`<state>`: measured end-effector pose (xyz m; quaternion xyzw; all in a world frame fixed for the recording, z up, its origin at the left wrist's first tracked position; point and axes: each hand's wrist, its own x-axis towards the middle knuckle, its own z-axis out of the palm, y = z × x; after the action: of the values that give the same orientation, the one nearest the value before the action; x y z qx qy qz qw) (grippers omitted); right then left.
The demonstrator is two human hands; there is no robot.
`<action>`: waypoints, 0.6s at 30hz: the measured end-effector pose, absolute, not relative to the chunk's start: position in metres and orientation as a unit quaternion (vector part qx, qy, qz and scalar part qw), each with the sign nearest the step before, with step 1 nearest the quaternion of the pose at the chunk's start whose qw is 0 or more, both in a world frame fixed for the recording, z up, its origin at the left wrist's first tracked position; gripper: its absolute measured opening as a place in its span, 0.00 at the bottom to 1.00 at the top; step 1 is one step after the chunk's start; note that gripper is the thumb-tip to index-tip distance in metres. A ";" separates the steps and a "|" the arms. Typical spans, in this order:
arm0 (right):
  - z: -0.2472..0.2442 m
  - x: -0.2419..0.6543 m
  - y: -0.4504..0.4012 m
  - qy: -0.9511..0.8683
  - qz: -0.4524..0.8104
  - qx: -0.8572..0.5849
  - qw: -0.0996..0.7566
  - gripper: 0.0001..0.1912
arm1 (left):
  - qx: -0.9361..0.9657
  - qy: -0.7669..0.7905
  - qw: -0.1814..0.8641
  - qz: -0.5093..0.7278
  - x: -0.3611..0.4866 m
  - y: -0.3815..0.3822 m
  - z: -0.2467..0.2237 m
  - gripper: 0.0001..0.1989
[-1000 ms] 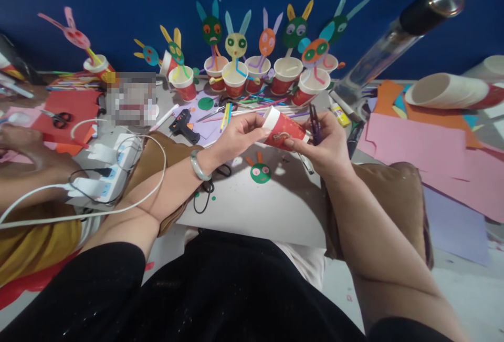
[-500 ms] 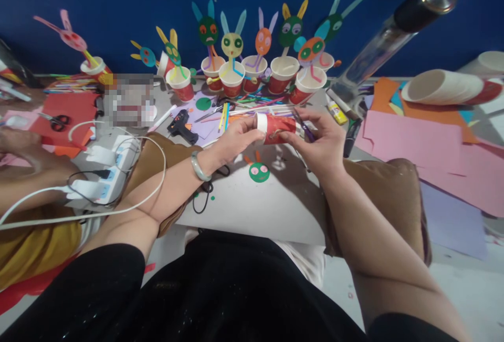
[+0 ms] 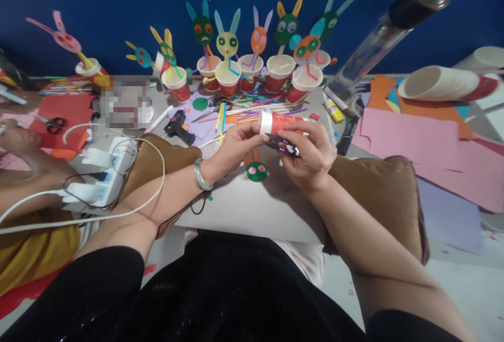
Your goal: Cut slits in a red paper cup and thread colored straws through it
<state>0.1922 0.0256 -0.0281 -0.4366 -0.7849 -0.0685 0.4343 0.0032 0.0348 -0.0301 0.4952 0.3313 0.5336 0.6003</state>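
While the left hand (image 3: 235, 146) grips a red-and-white paper cup (image 3: 281, 121) by its white end, sideways above the grey table (image 3: 252, 213), the right hand (image 3: 311, 157) clasps a dark, pointed tool (image 3: 282, 145) with purple parts.

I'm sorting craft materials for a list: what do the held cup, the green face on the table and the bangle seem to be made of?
Held cup: probably paper, smooth, thin-walled, with a printed red side and plain white rim.
Green face: likely paper or card; flat, with cut-out shapes.
Bangle: pale and glossy, perhaps stone, glass or plastic; its look can't settle which.
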 end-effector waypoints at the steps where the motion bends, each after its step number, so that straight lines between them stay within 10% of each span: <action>1: -0.028 0.192 0.026 -0.788 -0.071 -0.429 0.436 0.11 | 0.494 0.331 0.598 0.537 0.004 0.034 -0.029 0.20; 18: -0.022 0.193 0.017 -0.804 -0.077 -0.403 0.431 0.10 | 0.486 0.321 0.605 0.542 0.008 0.023 -0.022 0.19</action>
<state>0.1931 0.0171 -0.0218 -0.4028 -0.8039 -0.0767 0.4308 0.0084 0.0229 -0.0217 0.4865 0.3214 0.5419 0.6053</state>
